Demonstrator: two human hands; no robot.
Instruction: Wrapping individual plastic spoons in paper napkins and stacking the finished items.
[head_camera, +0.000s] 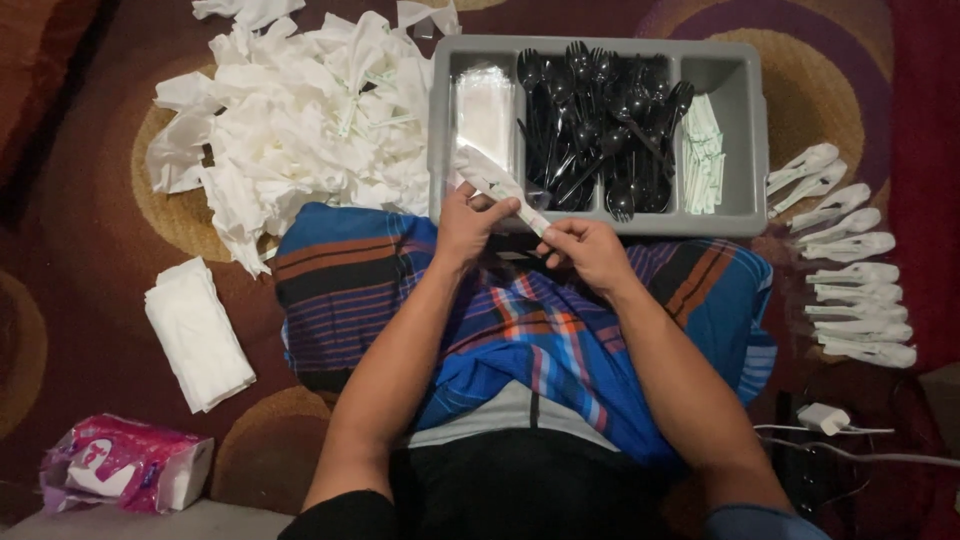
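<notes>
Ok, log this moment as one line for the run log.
left hand: holds cutlery packet | right hand: pinches packet's end | behind: grey tray of black spoons | right: finished packets in row

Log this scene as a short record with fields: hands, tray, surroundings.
left hand: left hand holds a clear wrapped packet by its near side
right hand: right hand pinches the packet's lower end
tray: grey divided tray with black plastic spoons, clear sleeves and small sticks
left side: heap of loose white napkins, folded napkin stack, pink tissue pack
right side: row of finished wrapped packets, white charger
</notes>
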